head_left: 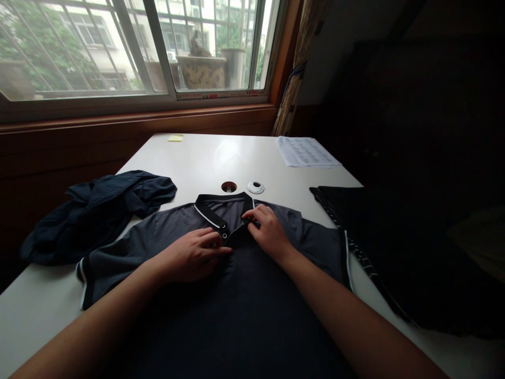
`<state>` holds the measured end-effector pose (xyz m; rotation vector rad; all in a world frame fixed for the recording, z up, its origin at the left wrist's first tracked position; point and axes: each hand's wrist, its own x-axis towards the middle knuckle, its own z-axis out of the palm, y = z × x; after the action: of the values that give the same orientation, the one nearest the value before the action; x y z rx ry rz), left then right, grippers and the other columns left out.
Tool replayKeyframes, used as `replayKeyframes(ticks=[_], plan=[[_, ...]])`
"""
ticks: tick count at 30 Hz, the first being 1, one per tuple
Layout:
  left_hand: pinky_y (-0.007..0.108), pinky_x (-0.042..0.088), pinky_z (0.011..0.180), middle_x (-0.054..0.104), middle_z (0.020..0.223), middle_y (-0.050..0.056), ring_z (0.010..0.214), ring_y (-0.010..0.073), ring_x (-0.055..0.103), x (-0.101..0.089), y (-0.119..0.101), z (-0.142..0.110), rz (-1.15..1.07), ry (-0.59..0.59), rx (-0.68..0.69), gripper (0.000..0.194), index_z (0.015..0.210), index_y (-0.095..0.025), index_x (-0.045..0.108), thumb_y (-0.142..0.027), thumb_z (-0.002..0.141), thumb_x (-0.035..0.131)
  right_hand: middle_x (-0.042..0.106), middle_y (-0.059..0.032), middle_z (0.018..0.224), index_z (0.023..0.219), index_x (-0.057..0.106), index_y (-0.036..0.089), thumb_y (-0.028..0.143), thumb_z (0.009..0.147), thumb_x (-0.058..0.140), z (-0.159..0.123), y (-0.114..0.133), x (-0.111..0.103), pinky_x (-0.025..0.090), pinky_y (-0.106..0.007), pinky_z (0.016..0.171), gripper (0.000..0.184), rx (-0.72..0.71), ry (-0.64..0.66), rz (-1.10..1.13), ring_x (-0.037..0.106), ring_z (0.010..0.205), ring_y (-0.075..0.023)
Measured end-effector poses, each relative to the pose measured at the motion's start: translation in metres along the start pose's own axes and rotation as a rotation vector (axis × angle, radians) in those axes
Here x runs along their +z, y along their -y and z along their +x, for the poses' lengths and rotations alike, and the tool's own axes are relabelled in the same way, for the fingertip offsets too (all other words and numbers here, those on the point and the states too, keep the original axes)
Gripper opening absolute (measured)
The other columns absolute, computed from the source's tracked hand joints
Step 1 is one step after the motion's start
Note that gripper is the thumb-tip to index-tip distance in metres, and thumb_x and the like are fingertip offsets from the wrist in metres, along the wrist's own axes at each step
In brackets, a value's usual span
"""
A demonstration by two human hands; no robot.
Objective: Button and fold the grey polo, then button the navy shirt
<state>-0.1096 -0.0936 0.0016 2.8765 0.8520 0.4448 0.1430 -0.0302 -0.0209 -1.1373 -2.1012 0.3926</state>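
Note:
A dark grey polo shirt (252,295) lies spread face up, its collar toward the window. White piping edges its black collar (209,211) and the sleeve cuffs. The neck placket is parted, and light round buttons (224,236) show on its left side. My right hand (266,226) pinches the right collar edge beside the neck opening. Lower on the placket, my left hand (197,253) has its fingers closed at the left edge, with one fingertip reaching across the cloth. The thumb of my left hand is mostly hidden.
A crumpled navy garment (106,210) lies on the white table (197,158) at left. Dark cloth (379,247) covers the right side. Farther back are a cable hole (229,187), its round cover (255,187), printed sheets (307,151) and a yellow note (175,138).

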Motion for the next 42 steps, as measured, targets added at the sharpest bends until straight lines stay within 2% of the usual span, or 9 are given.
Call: replayKeyframes(ticks=[4, 24, 42], plan=[[0.033, 0.053, 0.08, 0.061, 0.1, 0.007, 0.089, 0.0186, 0.059, 0.0005, 0.0004, -0.0002, -0.003, -0.037, 0.003, 0.035, 0.124, -0.024, 0.066, -0.018, 0.09, 0.059, 0.059, -0.0044, 0.093, 0.096, 0.068, 0.023, 0.005, 0.082, 0.057, 0.0002, -0.0016, 0.0008, 0.047, -0.039, 0.089, 0.026, 0.012, 0.001, 0.007, 0.055, 0.095, -0.0235], [0.035, 0.051, 0.081, 0.064, 0.103, 0.007, 0.089, 0.019, 0.059, 0.003, 0.0021, -0.0005, -0.033, -0.034, -0.015, 0.027, 0.117, -0.021, 0.064, -0.015, 0.092, 0.055, 0.059, -0.0043, 0.093, 0.094, 0.067, 0.023, 0.003, 0.08, 0.055, 0.0, -0.0041, 0.0017, 0.047, -0.038, 0.09, 0.028, 0.023, 0.003, 0.008, 0.055, 0.095, -0.0229], [0.031, 0.05, 0.076, 0.064, 0.094, 0.006, 0.085, 0.0172, 0.058, -0.0003, 0.0009, 0.0011, -0.104, -0.055, -0.021, 0.015, 0.101, -0.019, 0.065, -0.015, 0.095, 0.051, 0.055, -0.0038, 0.097, 0.093, 0.064, 0.023, 0.001, 0.08, 0.048, -0.0006, -0.0026, 0.0013, 0.047, -0.033, 0.085, 0.03, 0.077, 0.039, -0.003, 0.056, 0.093, -0.0201]])
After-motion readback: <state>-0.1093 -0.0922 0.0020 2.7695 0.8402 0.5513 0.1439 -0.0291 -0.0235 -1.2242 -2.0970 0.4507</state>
